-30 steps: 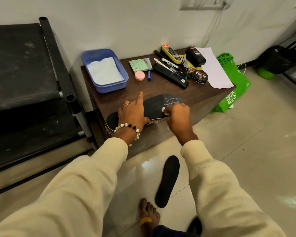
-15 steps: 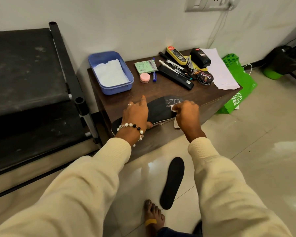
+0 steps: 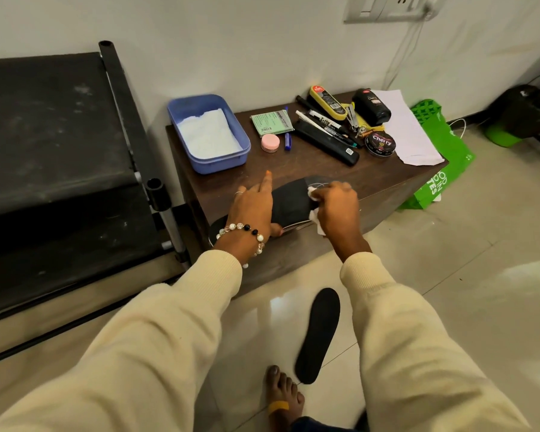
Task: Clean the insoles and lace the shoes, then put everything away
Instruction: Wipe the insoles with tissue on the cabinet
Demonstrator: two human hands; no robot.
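polish tin (image 3: 382, 145): "Cherry" | black bottle (image 3: 371, 106): "Cherry"

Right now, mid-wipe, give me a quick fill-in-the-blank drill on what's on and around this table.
1. The right hand grips a white ____ against the insole on the table.
2. The left hand presses that insole down, its index finger pointing toward the ____ tub.
3. The second insole lies on the ____.
4. The tin beside the white paper reads ____.

Missing words: cloth; blue; floor; Cherry
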